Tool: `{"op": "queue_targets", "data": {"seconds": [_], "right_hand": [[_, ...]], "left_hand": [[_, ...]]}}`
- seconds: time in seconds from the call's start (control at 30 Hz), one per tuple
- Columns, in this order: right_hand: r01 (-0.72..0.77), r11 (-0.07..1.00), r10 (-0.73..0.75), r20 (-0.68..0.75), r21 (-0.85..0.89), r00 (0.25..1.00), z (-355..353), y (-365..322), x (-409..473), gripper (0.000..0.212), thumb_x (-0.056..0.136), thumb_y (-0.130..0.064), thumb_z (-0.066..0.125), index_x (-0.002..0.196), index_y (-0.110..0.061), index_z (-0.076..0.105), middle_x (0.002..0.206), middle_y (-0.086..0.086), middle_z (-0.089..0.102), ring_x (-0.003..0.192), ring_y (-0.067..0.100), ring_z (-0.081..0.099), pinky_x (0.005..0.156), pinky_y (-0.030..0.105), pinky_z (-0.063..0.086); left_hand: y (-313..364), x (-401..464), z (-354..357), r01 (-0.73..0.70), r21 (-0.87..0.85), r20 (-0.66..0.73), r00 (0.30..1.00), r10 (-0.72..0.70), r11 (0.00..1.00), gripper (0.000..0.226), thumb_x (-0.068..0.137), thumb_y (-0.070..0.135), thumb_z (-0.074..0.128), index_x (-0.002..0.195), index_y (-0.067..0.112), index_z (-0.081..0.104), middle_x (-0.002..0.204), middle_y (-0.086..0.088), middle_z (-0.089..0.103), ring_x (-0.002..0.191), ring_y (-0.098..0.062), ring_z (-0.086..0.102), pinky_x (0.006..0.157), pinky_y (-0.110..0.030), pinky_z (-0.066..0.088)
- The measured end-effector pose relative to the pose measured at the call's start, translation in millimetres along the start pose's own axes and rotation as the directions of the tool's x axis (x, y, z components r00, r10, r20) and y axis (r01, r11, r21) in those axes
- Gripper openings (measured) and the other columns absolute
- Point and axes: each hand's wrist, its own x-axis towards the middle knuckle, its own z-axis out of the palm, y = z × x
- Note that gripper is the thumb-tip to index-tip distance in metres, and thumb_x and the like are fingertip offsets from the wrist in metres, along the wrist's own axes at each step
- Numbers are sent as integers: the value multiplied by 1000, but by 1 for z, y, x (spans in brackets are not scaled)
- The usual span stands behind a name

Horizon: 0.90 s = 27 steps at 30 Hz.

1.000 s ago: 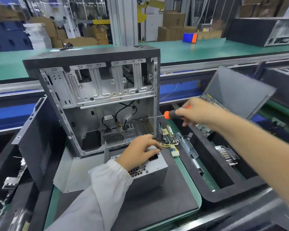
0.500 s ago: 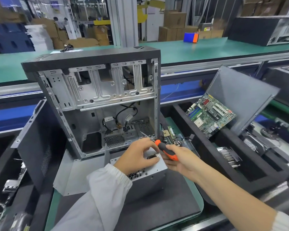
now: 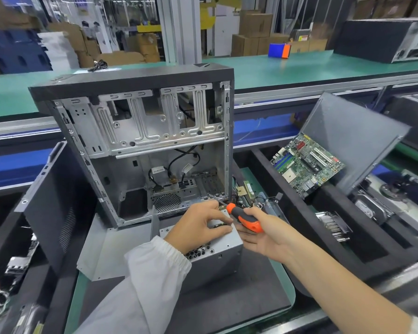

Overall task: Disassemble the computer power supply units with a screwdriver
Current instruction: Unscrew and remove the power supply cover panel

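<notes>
A grey metal power supply unit [image 3: 212,249] sits on a dark mat [image 3: 239,300] on the tabletop, just in front of an opened computer case [image 3: 140,145] that stands upright with its side panel off. The left hand [image 3: 198,225], coming out of a white sleeve [image 3: 140,285], rests on the top of the unit with its fingers [image 3: 223,229] curled down onto the far upper edge, pressing there. The right hand [image 3: 263,237] lies palm up just right of the unit, holding a screwdriver [image 3: 245,219] with an orange and black handle; the handle lies across the palm under the thumb, while the other fingers look loosely extended. The screwdriver's shaft points up and left toward the unit's far corner, where its tip is hidden among a bundle of wires [image 3: 251,201]. To the right, a green motherboard [image 3: 307,165] leans in a black foam tray [image 3: 348,251], against a dark grey panel [image 3: 352,138].
</notes>
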Motion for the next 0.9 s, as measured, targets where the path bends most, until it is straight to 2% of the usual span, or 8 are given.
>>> {"op": "queue_targets", "data": {"seconds": [0.17,0.27,0.3,0.4,0.53,0.67,0.77,0.9], "right_hand": [[17,999,-17,3,-43,1000,-1,0,0,33,96,-24,52,122,-4,59,91,14,71,78,26,67,87,36,52],[28,1000,-27,10,-12,1000,-2,0,1,29,97,-22,52,117,-4,60,90,15,72,72,25,69,72,32,56],[27,1000,-27,-1,7,1000,-2,1,1,29,96,-22,52,116,-4,60,91,17,72,74,26,69,72,32,56],[-11,997,14,-33,76,999,-3,2,1,32,95,-24,53,119,-3,60,97,21,67,79,28,65,77,33,52],[-36,995,41,-53,96,998,-2,-1,-1,35,94,-23,55,121,-1,58,117,28,63,92,33,61,93,36,46],[-32,996,37,-63,83,997,-1,-2,-1,33,94,-23,56,119,-1,57,115,30,63,94,36,64,92,40,48],[-25,998,29,-64,56,998,-1,-2,-1,35,95,-23,55,122,-2,57,113,28,65,95,37,64,98,42,47],[-16,999,18,-48,40,999,-2,-2,-4,37,95,-23,55,124,-1,57,112,27,66,85,33,66,85,37,51]], "left_hand": [[2,1,0,-9,-1,0,1000,9,1000,16,77,22,82,91,14,78,66,23,42,70,7,49,61,-5,31],[2,2,0,-1,-13,-1,1000,1,1000,17,77,22,83,90,13,78,65,20,42,69,7,49,61,-6,31],[2,2,0,5,-12,-2,1000,-5,1000,17,77,23,82,90,14,78,64,18,42,68,5,49,60,-7,30],[0,2,2,14,1,2,1000,-14,1000,17,77,26,81,90,15,78,66,16,42,67,1,48,61,-11,30],[0,1,2,-1,28,5,1000,1,1000,11,79,21,80,87,14,79,66,17,42,64,0,46,61,-11,31],[2,0,1,-39,84,21,999,38,996,4,83,16,76,83,13,75,68,21,43,65,6,45,63,-9,33],[5,0,1,-51,131,67,997,43,990,4,88,18,71,86,14,71,74,16,52,69,0,48,66,-18,42],[11,4,0,-58,214,155,988,25,975,6,92,21,62,95,16,63,76,20,42,73,-3,41,67,-21,36]]}}
